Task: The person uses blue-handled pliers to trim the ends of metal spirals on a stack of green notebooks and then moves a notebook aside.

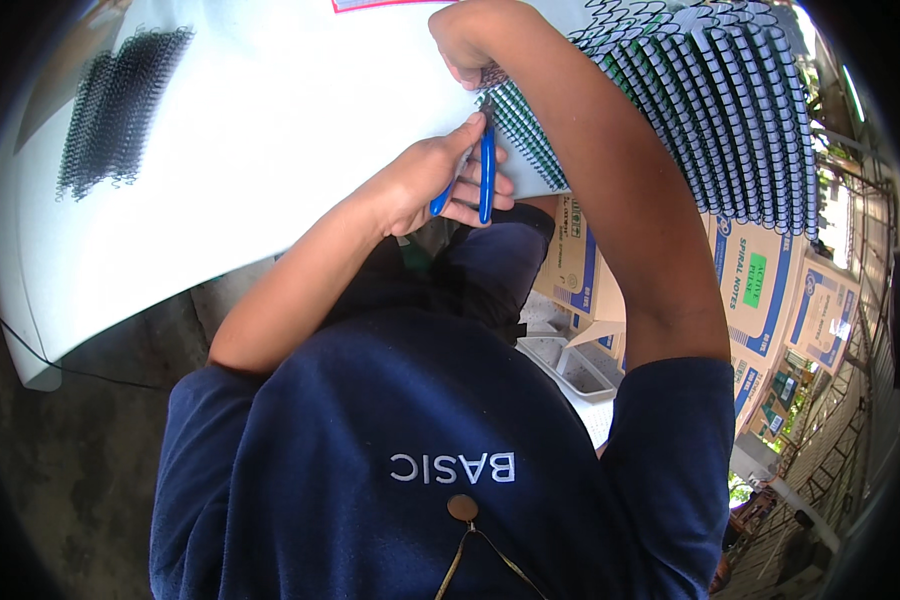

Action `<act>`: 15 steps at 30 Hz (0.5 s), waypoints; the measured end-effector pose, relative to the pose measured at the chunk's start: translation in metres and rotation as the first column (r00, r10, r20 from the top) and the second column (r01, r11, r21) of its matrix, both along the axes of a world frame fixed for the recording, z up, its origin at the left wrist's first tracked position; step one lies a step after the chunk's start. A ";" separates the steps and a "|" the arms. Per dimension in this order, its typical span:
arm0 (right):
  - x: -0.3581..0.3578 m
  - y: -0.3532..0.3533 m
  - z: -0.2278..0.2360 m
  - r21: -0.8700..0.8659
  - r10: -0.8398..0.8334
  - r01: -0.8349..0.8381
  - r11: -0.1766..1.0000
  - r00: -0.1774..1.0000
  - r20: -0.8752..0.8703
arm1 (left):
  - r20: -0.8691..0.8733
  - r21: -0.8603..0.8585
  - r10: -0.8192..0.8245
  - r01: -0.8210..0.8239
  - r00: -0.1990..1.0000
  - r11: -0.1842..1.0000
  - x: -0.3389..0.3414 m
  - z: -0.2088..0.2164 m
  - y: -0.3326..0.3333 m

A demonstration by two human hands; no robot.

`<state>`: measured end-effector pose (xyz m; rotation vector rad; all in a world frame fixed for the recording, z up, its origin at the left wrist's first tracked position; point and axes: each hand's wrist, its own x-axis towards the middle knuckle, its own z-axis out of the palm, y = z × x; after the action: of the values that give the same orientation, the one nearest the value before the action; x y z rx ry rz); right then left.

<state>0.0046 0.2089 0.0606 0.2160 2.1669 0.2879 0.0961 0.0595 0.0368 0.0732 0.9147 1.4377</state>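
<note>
My left hand holds a pair of pliers with blue handles. The handles stand apart in its fingers, and the dark jaws point up at the end of a wire spiral coil. Bent round from the right, my right hand has its fingers curled down on that coil end; its fingertips are partly hidden. Spiral-bound notebooks, packed in rows with dark coils along their edges, spread under and beyond my right forearm. Some coils there look greenish.
A bundle of loose black spiral coils lies on the far left of the white table. A red-edged sheet shows at the far edge. Cardboard boxes and a grey plastic tray stand below at the right. A black cable hangs at the left.
</note>
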 end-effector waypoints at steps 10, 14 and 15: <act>0.002 -0.003 0.014 0.028 0.045 -0.045 0.999 0.999 -0.006 | -0.090 0.039 -0.099 0.103 0.991 0.994 -0.005 -0.005 -0.001; -0.003 -0.016 0.024 0.081 0.056 -0.062 0.995 0.995 0.079 | -0.097 0.062 -0.058 0.064 0.994 0.996 -0.007 -0.009 0.004; -0.004 -0.017 0.024 0.093 0.056 -0.066 0.993 0.993 0.104 | -0.110 0.057 -0.040 0.047 0.993 0.997 -0.008 -0.011 0.005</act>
<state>0.0009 0.1915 0.0848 0.1855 2.0637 0.4306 0.0881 0.0649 0.0262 0.2161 0.9533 1.4315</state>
